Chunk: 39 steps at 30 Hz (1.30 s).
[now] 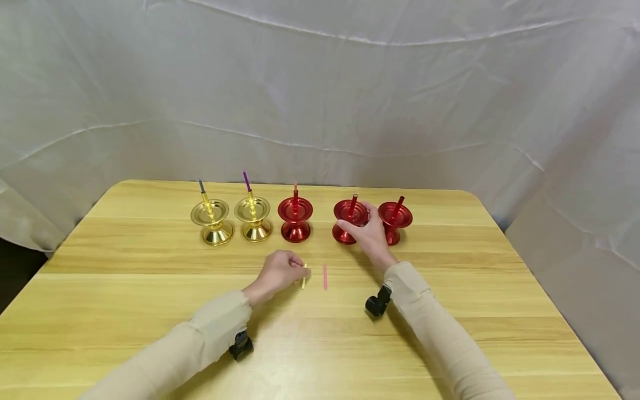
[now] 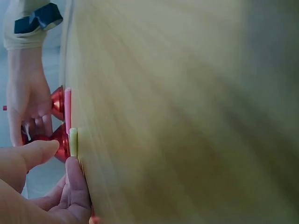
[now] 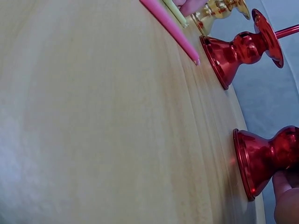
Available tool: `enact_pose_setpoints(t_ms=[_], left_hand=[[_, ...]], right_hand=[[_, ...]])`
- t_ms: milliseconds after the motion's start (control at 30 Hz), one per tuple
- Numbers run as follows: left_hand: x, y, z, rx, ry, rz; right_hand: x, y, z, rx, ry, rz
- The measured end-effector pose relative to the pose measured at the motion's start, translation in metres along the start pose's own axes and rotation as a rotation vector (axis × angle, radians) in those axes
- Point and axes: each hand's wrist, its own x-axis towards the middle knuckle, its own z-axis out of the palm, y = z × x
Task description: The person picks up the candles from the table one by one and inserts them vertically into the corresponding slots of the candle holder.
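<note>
My left hand [image 1: 281, 270] is at a thin yellow candle [image 1: 303, 283] lying on the table. In the left wrist view, thumb and fingers stand apart around the near end of the yellow candle [image 2: 73, 140]. My right hand [image 1: 372, 233] holds a red metal candle holder [image 1: 345, 210] by its dish and stem, the thumb in front. This holder stands upright, with no candle seen in its tube. Just right of the yellow candle lies a pink candle [image 1: 325, 278]; the right wrist view shows the pink candle [image 3: 173, 30] close up.
Left of the held one, a red holder [image 1: 295, 230] bears a reddish candle. Two gold holders [image 1: 217, 233] [image 1: 256, 229] carry a bluish and a purple candle. Another red holder [image 1: 395, 214] stands right beside my right hand. Pale cloth [image 1: 320, 100] hangs behind the wooden table [image 1: 320, 355].
</note>
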Motion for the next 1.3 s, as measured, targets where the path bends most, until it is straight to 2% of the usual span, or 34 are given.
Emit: enact_pose_setpoints(t_ms=[100,200,533,767,900,1000,1133,1300], left_hand=[[0.003,0.001,0.001,0.114,0.007,0.044],[0.004,0.003,0.001,0.185,0.007,0.087],[0.003,0.002,0.002,0.182,-0.006,0.167],[0.003,0.001,0.000,0.053,-0.022,0.135],[0.005,0.001,-0.002,0.003,-0.009,0.118],[0.008,0.002,-0.005,-0.020,0.008,0.140],[0.013,0.006,-0.007,-0.058,0.023,0.208],[0.017,0.010,-0.006,-0.110,0.041,0.264]], right_hand=[[0.000,-0.001,0.000,-0.006,0.003,-0.004],[0.000,-0.001,-0.001,-0.007,0.007,-0.009],[0.000,-0.001,0.000,0.000,0.005,-0.016],[0.000,-0.002,0.000,0.001,-0.003,-0.013],[0.000,-0.001,0.000,0.004,-0.002,-0.017],[0.000,0.000,0.000,0.005,0.000,-0.022],[-0.001,0.001,0.000,0.014,0.002,-0.030],[-0.001,0.002,0.001,0.022,0.004,-0.038]])
